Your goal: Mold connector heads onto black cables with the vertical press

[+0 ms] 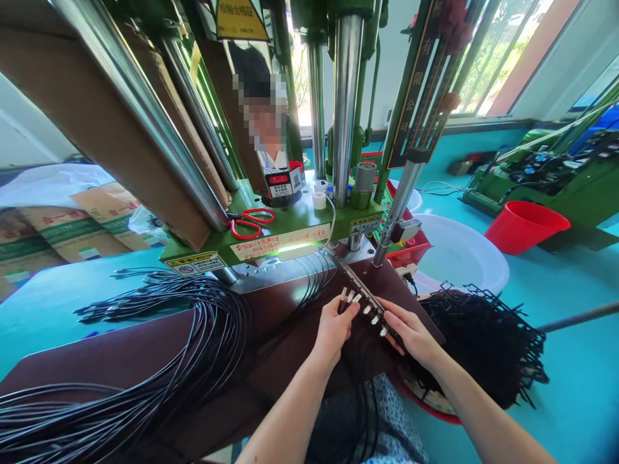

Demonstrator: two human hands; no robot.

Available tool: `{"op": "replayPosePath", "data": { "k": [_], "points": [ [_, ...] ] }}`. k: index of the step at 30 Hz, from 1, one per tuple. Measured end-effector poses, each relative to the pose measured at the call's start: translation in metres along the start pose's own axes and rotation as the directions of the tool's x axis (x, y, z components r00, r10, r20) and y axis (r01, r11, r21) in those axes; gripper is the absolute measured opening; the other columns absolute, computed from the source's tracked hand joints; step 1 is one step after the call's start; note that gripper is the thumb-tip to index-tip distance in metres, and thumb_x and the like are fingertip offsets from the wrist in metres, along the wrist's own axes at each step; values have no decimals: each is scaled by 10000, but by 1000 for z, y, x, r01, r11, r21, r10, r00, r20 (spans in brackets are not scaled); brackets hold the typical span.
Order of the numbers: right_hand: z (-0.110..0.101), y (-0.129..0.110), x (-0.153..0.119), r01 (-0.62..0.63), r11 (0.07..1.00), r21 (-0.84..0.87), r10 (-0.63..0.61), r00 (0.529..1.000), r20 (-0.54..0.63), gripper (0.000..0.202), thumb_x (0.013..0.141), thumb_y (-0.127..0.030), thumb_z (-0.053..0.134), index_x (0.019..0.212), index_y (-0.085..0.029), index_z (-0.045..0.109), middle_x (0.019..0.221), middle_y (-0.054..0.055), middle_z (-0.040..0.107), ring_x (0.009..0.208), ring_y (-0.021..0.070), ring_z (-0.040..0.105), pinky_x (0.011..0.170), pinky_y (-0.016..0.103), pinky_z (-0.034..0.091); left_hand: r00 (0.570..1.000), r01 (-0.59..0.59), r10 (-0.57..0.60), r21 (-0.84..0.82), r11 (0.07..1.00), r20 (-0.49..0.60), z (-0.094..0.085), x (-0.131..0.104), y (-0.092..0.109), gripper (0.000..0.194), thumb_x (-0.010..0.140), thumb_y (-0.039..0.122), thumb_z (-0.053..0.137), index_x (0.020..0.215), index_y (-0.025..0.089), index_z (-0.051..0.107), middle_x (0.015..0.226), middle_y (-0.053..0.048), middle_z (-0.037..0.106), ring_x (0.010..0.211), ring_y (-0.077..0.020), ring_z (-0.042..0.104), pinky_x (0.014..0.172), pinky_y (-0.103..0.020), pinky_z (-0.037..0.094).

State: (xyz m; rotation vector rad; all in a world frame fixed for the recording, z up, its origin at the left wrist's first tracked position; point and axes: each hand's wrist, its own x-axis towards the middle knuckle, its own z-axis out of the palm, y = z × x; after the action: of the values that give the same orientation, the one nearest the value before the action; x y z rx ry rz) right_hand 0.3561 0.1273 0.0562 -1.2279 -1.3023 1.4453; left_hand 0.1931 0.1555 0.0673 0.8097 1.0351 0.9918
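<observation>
My left hand is closed on several black cables, whose silvery metal connectors stick up between thumb and fingers. My right hand grips the near end of a long, narrow dark metal bar. More silvery connectors stand out along the bar's left side, near my right fingertips. The bar's far end reaches toward the green press. Black cables hang below my left hand toward my lap. Whether the connectors at the bar are seated in it, I cannot tell.
A big bundle of black cables covers the left of the brown table. Red-handled scissors lie on the press plate. At right stand a tub piled with black plastic pieces, a white basin and a red bucket.
</observation>
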Motion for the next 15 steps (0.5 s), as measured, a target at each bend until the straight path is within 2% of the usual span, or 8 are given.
{"op": "replayPosePath", "data": {
  "k": [6, 11, 15],
  "points": [
    [-3, -1, 1, 5, 1000, -21, -3, 998, 57, 495, 868, -416, 442, 1292, -161, 413, 515, -51, 425, 364, 49, 337, 297, 149, 264, 998, 31, -34, -52, 998, -50, -1, 3, -1, 313, 590, 377, 679, 640, 182, 440, 329, 137, 261, 283, -7, 179, 293, -149, 109],
    [-4, -1, 1, -2, 999, -54, 6, 996, 85, 515, 871, -427, 426, 1303, -148, 398, 487, -60, 402, 357, 52, 330, 304, 155, 259, 997, 46, -50, -76, 996, -52, -3, 1, 0, 317, 573, 370, 686, 619, 184, 433, 316, 136, 266, 281, -8, 177, 300, -154, 103],
    [1, -4, 0, 26, 983, -180, -10, 996, 92, 538, 870, -436, 418, 1327, -158, 365, 476, -66, 390, 363, 58, 340, 314, 158, 261, 996, 24, -30, -64, 998, -87, -4, 1, -3, 336, 562, 383, 690, 614, 186, 423, 320, 137, 261, 285, -8, 169, 307, -161, 95]
  ]
}}
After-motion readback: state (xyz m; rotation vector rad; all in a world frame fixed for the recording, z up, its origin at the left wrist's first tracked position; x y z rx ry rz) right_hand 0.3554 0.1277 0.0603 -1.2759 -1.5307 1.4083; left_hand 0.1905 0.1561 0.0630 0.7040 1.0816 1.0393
